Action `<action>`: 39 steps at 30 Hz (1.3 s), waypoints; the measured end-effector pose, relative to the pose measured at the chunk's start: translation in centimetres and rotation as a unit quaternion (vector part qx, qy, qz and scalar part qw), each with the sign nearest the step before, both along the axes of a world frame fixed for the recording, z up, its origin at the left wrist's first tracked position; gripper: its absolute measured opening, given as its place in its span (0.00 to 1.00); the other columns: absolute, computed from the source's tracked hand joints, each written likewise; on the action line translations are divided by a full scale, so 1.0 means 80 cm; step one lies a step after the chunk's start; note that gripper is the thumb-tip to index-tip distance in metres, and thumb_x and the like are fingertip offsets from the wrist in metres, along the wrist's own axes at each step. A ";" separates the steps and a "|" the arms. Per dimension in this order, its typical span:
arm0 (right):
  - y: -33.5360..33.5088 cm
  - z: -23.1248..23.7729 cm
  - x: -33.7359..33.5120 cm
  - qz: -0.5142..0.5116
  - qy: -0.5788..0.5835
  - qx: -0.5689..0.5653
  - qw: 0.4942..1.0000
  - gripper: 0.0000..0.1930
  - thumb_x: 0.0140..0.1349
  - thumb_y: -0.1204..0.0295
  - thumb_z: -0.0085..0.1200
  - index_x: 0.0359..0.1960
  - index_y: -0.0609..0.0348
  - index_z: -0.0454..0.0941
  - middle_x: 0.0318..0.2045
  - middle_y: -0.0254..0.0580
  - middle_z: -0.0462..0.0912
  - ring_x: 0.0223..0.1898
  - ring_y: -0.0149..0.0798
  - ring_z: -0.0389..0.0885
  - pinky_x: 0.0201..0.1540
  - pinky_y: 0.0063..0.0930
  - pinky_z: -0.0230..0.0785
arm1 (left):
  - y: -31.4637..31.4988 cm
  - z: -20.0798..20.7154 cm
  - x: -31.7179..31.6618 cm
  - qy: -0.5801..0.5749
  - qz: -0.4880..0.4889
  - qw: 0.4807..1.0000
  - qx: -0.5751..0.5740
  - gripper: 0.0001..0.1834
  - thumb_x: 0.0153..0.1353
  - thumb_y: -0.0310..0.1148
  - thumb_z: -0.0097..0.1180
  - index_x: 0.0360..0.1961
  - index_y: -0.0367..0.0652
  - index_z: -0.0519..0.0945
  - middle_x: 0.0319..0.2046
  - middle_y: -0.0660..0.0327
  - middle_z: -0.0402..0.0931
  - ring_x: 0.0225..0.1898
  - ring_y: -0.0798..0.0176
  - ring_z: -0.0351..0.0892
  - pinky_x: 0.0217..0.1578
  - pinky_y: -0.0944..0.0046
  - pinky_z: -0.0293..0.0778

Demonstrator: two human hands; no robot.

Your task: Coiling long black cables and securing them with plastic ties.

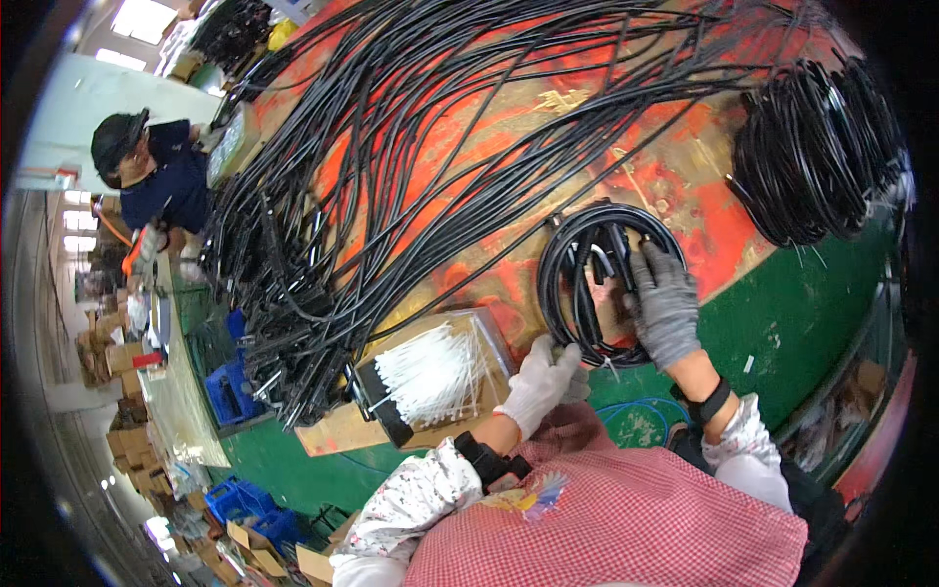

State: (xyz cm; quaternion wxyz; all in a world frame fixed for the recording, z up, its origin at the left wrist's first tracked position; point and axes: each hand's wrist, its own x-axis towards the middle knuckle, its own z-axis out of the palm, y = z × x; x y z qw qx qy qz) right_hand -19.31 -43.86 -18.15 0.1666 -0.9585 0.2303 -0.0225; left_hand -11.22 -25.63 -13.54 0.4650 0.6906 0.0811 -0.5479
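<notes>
Right of centre, the tabletop (712, 210) gives room between the cable coil (555, 293) and the wound bundle (802, 161). Loose cables (367, 73) block the upper left.

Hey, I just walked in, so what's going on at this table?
A person has a coiled black cable on the worn red table. Their grey-gloved right hand lies over the coil's right side; the white-gloved left hand is at its near edge, though whether it touches is unclear. White strips fill a box to the left, long black cables stretch beyond, and more coils sit to the right.
</notes>
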 end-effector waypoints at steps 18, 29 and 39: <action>0.217 0.103 0.100 0.208 -0.169 0.033 0.963 0.18 0.55 0.65 0.50 0.47 0.57 0.74 0.43 0.49 0.76 0.48 0.50 0.71 0.53 0.43 0.60 | 0.347 0.057 0.014 -0.139 0.222 0.962 -0.072 0.19 0.65 0.40 0.42 0.49 0.35 0.70 0.32 0.57 0.77 0.31 0.64 0.80 0.33 0.68 0.76; 0.531 0.091 0.153 0.410 -0.065 0.039 0.909 0.20 0.55 0.59 0.49 0.46 0.59 0.74 0.42 0.49 0.75 0.46 0.50 0.71 0.52 0.43 0.59 | 0.633 0.055 -0.052 -0.197 0.445 0.871 -0.061 0.20 0.64 0.41 0.43 0.48 0.34 0.70 0.29 0.55 0.76 0.29 0.59 0.80 0.33 0.64 0.77; 0.531 0.092 0.172 0.273 -0.059 0.015 0.960 0.17 0.55 0.59 0.49 0.42 0.56 0.75 0.41 0.47 0.75 0.47 0.49 0.71 0.52 0.44 0.58 | 0.696 0.033 0.008 -0.185 0.414 0.891 -0.028 0.18 0.64 0.39 0.43 0.43 0.35 0.73 0.30 0.53 0.76 0.25 0.60 0.79 0.28 0.64 0.78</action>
